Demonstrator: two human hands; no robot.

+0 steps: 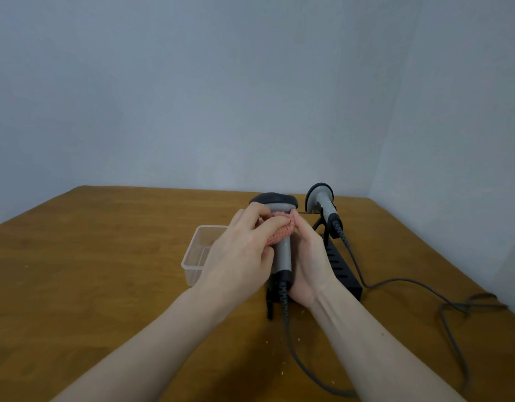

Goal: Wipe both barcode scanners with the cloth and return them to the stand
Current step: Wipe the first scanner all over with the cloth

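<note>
Two hands hold one scanner above the table: left hand pinches the pink cloth against its neck, right hand grips its handle. Second scanner sits in the black stand near the table's right edge, with bare tabletop lying left of the clear tray.

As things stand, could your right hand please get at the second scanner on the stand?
Probably not at once: the right hand grips the near scanner. The path to the second scanner on the stand looks unobstructed once freed.
</note>
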